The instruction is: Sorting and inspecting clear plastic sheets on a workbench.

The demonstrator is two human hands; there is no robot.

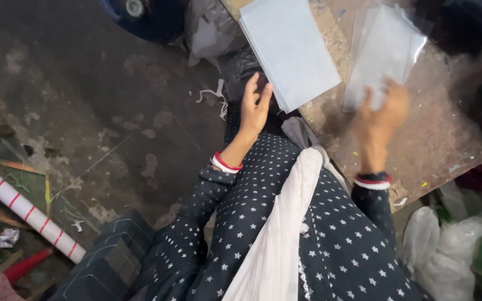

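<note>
Clear sleeves (383,53) under right grip (383,114)

Looks like a small, rough workshop, maybe a packing or paper-goods kind of place. The worn wooden worktable (419,139) is scuffed and dusty, with a stack of pale sheets (291,50) and clear plastic sleeves (386,44) on it. Left of the table there's a stained concrete floor (85,100) with scraps, plus a white roll with red stripes (23,209). Crumpled plastic bags (442,251) sit below the table's right end.
</note>
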